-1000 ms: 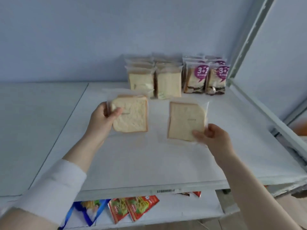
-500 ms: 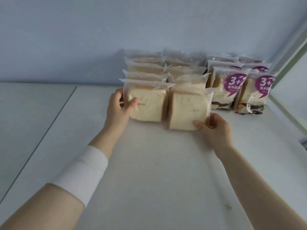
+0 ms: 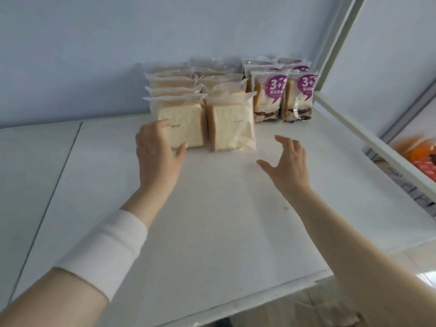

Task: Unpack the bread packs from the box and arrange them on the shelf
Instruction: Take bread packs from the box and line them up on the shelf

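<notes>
Two rows of clear-wrapped white bread packs stand upright at the back of the white shelf [image 3: 212, 208]. The front left pack [image 3: 186, 125] and the front right pack [image 3: 230, 127] stand side by side. My left hand [image 3: 157, 154] is open, fingers spread, just in front of the front left pack, its fingertips at the pack's face. Right of the front right pack and apart from it, my right hand [image 3: 286, 162] hovers open and holds nothing. The box is not in view.
Purple-labelled bread packs [image 3: 269, 97] stand in rows to the right of the white ones. A white frame post [image 3: 337, 43] and side rail [image 3: 368, 140] bound the shelf on the right. Orange packages [image 3: 422, 159] lie beyond the rail. A blue wall stands behind.
Both hands carried a white bread pack each to the front of the rows, set them upright, and have let go. The hands have drawn back and opened.
</notes>
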Available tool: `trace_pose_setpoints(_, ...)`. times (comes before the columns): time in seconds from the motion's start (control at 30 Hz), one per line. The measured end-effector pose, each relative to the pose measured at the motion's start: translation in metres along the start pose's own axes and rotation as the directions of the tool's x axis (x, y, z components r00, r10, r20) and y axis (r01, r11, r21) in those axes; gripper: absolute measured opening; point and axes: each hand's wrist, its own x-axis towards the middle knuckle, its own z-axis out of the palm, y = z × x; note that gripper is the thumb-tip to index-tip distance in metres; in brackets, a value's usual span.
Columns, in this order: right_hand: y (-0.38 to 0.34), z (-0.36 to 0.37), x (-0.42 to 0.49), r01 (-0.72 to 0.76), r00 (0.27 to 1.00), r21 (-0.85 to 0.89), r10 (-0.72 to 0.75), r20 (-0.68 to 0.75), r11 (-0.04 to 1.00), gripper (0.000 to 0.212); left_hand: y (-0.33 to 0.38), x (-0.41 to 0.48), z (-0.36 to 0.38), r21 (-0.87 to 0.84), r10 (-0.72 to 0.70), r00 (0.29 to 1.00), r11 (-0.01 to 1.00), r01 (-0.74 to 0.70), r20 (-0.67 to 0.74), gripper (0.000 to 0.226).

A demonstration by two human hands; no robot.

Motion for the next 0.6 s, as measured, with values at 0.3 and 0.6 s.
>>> trace_pose_setpoints(0.3,0.098,-0.116,-0.121,-0.081,0.995,-0.467,0.047,-0.085,0.881,0.061,0.164,-0.116,0.049,0.049,0.552,0.682,0.759,-0.649,0.481,0.051)
trace_pose_setpoints(0.6,0.338,-0.229,-0.274,-0.506,0.856,-0.535,0.469,-0.216,0.676,0.047,0.370,-0.324,0.188,-0.216,0.729,0.247,0.478,-0.852,0.638,0.036)
